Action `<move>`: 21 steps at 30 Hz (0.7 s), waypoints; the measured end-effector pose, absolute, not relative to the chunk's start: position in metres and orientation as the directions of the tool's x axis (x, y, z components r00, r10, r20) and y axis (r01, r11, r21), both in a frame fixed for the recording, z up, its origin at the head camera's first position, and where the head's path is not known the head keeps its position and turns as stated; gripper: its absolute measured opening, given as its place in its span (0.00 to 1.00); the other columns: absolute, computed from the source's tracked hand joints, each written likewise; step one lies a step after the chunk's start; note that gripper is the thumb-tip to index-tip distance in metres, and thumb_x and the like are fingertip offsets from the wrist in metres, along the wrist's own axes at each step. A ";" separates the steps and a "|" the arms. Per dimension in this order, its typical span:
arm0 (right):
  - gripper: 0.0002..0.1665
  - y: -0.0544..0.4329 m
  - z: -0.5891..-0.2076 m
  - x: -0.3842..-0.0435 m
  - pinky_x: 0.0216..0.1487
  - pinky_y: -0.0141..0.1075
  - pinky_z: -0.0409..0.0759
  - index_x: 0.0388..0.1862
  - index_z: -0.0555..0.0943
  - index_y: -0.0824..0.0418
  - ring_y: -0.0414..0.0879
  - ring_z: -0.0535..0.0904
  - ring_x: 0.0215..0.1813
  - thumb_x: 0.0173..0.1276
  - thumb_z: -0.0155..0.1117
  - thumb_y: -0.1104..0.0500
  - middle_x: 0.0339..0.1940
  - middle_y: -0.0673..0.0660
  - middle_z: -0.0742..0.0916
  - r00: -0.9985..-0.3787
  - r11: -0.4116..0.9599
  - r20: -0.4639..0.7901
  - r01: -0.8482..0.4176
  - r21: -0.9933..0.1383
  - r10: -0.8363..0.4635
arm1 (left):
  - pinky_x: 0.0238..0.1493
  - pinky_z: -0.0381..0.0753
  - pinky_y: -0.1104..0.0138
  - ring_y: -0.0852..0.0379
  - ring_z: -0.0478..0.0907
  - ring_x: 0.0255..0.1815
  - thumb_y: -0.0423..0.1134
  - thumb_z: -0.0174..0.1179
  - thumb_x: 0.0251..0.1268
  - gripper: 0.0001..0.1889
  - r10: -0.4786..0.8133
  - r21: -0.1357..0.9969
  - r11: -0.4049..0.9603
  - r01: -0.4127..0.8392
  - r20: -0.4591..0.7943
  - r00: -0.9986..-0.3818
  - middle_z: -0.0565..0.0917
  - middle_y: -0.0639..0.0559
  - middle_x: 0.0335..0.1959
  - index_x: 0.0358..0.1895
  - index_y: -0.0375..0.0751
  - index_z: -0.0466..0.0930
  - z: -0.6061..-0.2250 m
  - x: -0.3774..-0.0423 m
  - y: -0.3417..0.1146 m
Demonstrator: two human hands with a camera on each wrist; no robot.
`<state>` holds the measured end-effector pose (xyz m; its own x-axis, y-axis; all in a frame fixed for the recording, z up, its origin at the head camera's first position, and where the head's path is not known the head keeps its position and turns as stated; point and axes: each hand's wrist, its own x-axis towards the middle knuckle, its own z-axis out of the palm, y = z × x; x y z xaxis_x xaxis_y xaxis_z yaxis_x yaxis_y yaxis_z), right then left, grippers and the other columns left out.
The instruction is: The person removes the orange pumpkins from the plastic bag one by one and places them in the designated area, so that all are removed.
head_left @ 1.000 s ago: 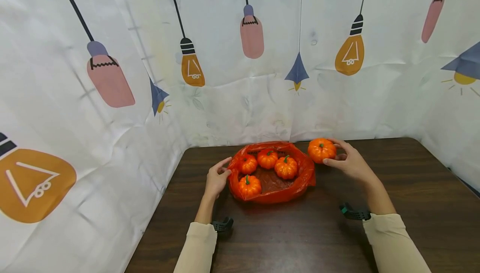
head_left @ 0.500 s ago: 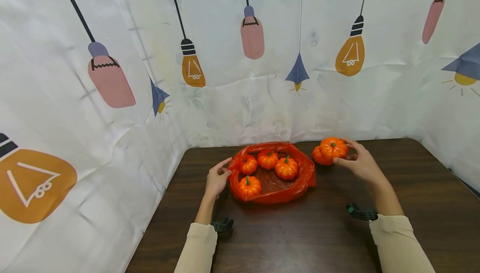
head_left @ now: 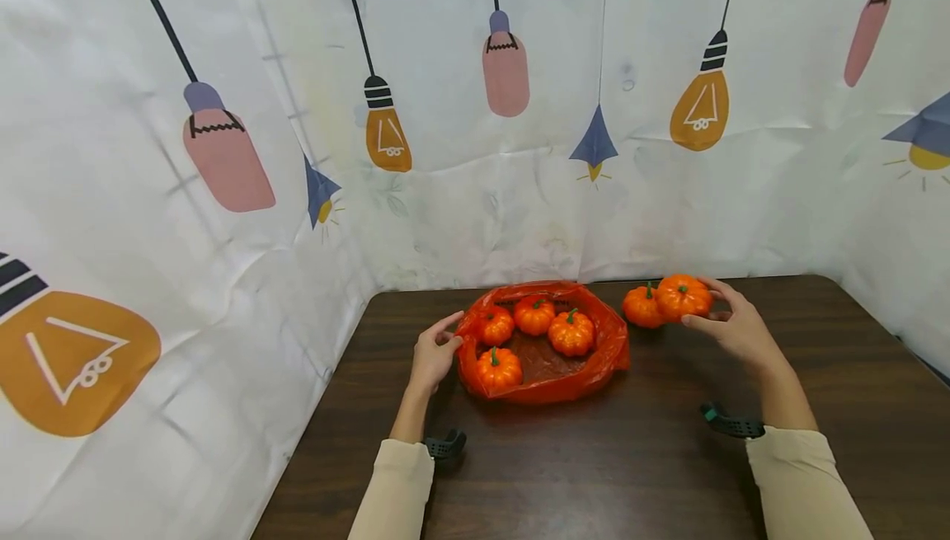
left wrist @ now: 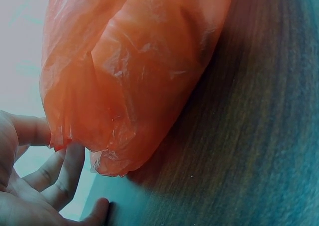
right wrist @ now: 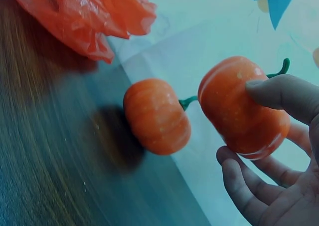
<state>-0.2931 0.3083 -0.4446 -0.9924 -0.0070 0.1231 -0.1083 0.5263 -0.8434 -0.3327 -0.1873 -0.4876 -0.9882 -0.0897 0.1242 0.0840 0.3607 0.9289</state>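
Note:
A red-orange plastic bag (head_left: 549, 392) lies wide open on the table, with several small orange pumpkins (head_left: 571, 332) inside. At its left side my left hand (head_left: 433, 357) pinches the rim between thumb and finger; the left wrist view shows the thin bag edge (left wrist: 75, 131) caught there. My right hand (head_left: 742, 330) grips another small pumpkin (right wrist: 241, 109) by its sides, held off to the right of the bag. Just left of that one, a green-stemmed pumpkin (right wrist: 157, 116) sits on the table. The palm side of the right hand is partly hidden in the head view.
The dark wood table (head_left: 564, 474) ends at a white fabric backdrop (head_left: 445, 227) printed with lamps, close behind the bag. The same fabric closes the left side. Dark wrist straps (head_left: 445, 446) sit on both arms.
My right hand has moved rightward with its pumpkin, so the pumpkin standing on the table behind it now shows. The left hand keeps its place at the bag rim.

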 end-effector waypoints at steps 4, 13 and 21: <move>0.52 0.313 -0.448 -0.292 0.43 0.36 0.78 0.85 0.52 0.56 0.58 0.74 0.56 0.71 0.68 0.46 0.77 0.76 0.61 -0.993 0.520 0.119 -0.099 -0.848 0.005 | 0.21 0.66 0.70 0.61 0.64 0.17 0.32 0.63 0.68 0.24 -0.090 0.929 0.358 0.089 0.129 -0.988 0.86 0.43 0.37 0.63 0.61 0.84 -0.487 -0.333 -0.186; 0.54 0.328 -0.459 -0.291 0.45 0.38 0.79 0.85 0.49 0.58 0.71 0.70 0.64 0.72 0.67 0.46 0.77 0.79 0.58 -0.995 0.502 0.094 -0.069 -0.862 0.025 | 0.23 0.67 0.69 0.59 0.67 0.21 0.31 0.62 0.68 0.24 -0.084 0.930 0.354 0.099 0.138 -0.987 0.86 0.43 0.36 0.63 0.58 0.84 -0.488 -0.333 -0.185; 0.54 0.333 -0.467 -0.295 0.45 0.37 0.79 0.85 0.49 0.60 0.62 0.77 0.58 0.72 0.67 0.44 0.77 0.80 0.58 -0.996 0.513 0.080 -0.048 -0.857 0.039 | 0.23 0.68 0.69 0.58 0.68 0.22 0.31 0.62 0.68 0.24 -0.094 0.930 0.355 0.095 0.136 -0.986 0.86 0.43 0.37 0.64 0.57 0.84 -0.487 -0.332 -0.187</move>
